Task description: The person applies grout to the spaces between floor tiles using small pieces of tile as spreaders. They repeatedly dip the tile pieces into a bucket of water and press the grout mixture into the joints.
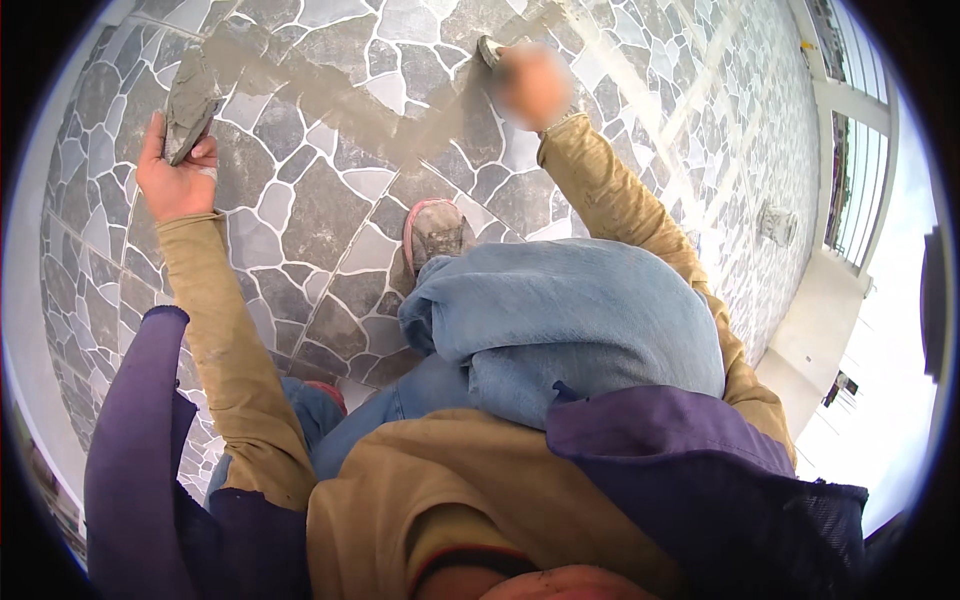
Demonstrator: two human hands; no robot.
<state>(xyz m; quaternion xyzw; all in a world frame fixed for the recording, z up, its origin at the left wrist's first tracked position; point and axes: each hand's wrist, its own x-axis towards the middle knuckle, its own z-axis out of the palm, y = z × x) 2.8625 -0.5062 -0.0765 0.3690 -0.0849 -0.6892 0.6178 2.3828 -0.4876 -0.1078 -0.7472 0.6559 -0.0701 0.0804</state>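
My left hand [180, 182] is at the upper left, its thumb and fingers closed round the lower end of a flat piece loaded with wet grey grout [190, 95]. The grout coats its face, so I cannot make out exactly what the piece is. Farther right, my right hand [536, 88] is blurred but wraps round a small grey-smeared scraper [489, 52] with a curved edge, low over the floor. Between the hands, bands of wet grey grout [335, 110] run in a V shape along the joints of the stone-patterned tiles [325, 225].
My shoe [437, 232] stands on the tiles just below the grout band, with my bent knee [580, 300] in jeans to its right. A low pale wall [815, 320] with white railings [850, 185] borders the right side. Paler dried streaks [640, 90] cross the tiles at upper right.
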